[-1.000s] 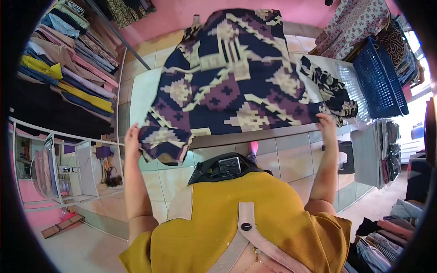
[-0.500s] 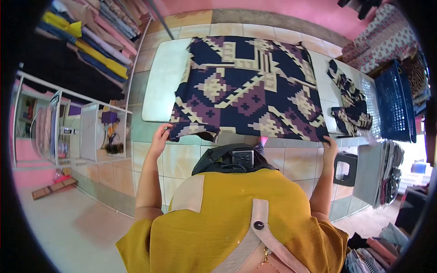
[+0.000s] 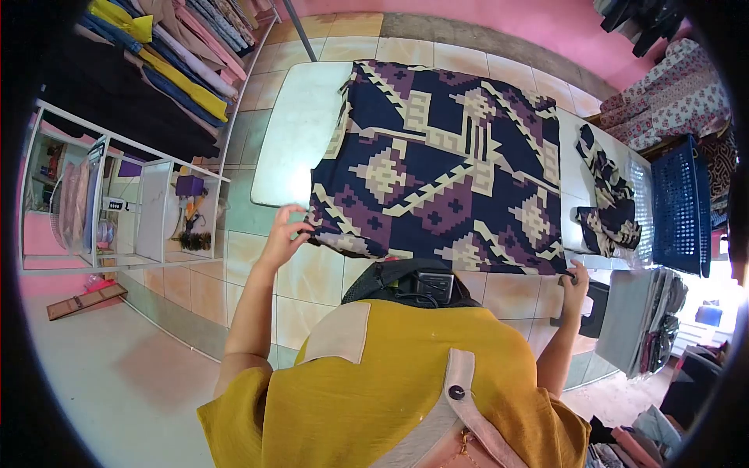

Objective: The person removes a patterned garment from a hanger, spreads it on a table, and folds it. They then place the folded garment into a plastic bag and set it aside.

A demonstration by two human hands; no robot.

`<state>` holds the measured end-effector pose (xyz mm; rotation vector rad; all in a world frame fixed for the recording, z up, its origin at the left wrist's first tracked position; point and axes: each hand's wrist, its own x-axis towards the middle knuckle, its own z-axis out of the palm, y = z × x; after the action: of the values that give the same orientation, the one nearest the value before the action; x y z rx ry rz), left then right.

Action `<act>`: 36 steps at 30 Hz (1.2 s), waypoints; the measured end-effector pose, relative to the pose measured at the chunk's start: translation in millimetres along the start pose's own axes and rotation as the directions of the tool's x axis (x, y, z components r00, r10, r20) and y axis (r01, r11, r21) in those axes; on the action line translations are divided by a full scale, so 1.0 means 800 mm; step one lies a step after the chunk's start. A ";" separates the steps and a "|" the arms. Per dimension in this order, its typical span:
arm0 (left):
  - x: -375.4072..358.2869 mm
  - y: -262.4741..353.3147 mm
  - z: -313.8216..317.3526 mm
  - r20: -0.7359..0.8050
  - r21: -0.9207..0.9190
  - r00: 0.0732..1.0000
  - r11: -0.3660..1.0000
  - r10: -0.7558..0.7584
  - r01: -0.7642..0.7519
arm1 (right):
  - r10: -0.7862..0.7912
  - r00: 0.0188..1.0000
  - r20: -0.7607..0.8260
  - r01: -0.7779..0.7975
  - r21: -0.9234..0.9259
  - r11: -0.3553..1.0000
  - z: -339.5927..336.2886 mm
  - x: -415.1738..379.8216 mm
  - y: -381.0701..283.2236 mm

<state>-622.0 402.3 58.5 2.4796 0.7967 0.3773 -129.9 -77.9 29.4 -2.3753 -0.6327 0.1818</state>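
Note:
A large navy, purple and cream patterned cloth (image 3: 437,164) lies spread over a white table (image 3: 292,132), its near edge hanging past the table's front. My left hand (image 3: 287,230) is at the cloth's near left corner, fingers bent, with the fabric edge between thumb and fingers. At the near right corner, my right hand (image 3: 576,282) pinches the cloth's edge. To the right of the big cloth, a crumpled piece of similar patterned fabric (image 3: 612,203) rests on the table.
A blue plastic basket (image 3: 680,207) stands at the table's right end. Clothes hang on a rack (image 3: 168,70) at the upper left, above white shelves (image 3: 156,210). A black bag (image 3: 382,282) sits at my waist. Stacked packaged garments (image 3: 636,320) are at the right.
The cloth's near edge has come closer to my body, and its corners are still at my hands. The whole view has shifted and tilted slightly.

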 end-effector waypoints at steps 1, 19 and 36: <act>0.018 0.001 -0.006 -0.028 -0.066 0.996 0.994 0.085 -0.087 | -0.014 1.000 0.007 0.013 0.083 0.996 -0.010 0.007 -0.052; 0.157 -0.073 0.052 0.219 -0.454 0.850 0.721 -0.479 0.523 | 0.212 0.784 0.583 -0.420 0.246 0.874 0.065 0.229 -0.015; 0.305 -0.069 -0.079 -0.343 -0.550 0.883 0.830 -0.321 0.088 | 0.022 1.000 -0.009 -0.011 0.646 0.763 -0.006 0.352 -0.165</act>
<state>-479.9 612.0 106.9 1.7928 0.9721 0.9399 65.1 143.8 126.8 -1.7016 -0.4425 0.3307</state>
